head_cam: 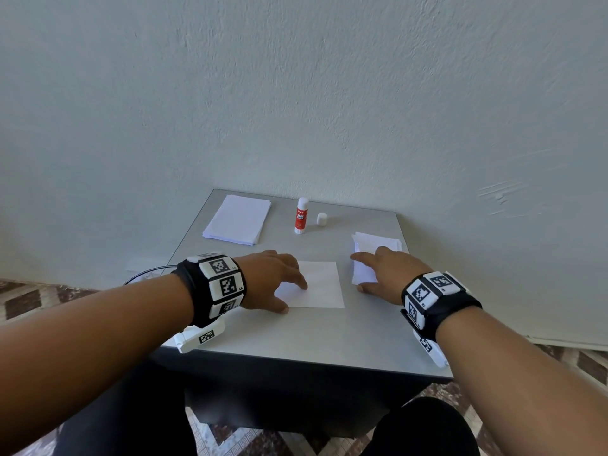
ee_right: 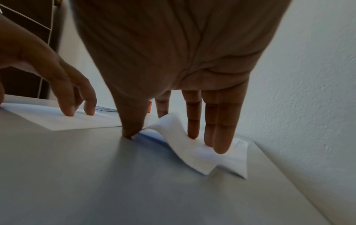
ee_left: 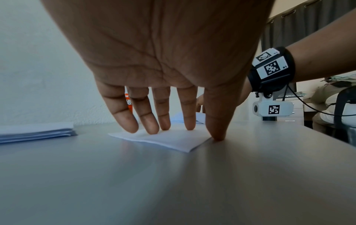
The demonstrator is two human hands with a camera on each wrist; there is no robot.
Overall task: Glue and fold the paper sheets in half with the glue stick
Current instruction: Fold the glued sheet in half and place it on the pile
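A single white sheet (head_cam: 324, 286) lies flat at the middle of the grey table (head_cam: 296, 340). My left hand (head_cam: 279, 284) rests on the sheet's left edge, with straight fingers (ee_left: 146, 121) touching the sheet (ee_left: 173, 140) and the thumb at its near corner. My right hand (head_cam: 383, 271) lies on a folded sheet (head_cam: 363, 274) at the right. Its straight fingers (ee_right: 219, 137) press the rumpled folded sheet (ee_right: 202, 150), and the thumb touches the table beside it. The red and white glue stick (head_cam: 301, 216) stands upright and uncapped at the back. Its white cap (head_cam: 321, 219) stands just to its right.
A stack of unfolded white sheets (head_cam: 237, 220) lies at the back left. More folded sheets (head_cam: 378, 240) sit under and behind my right hand. A plain wall rises right behind the table. My knees are below the table's front edge.
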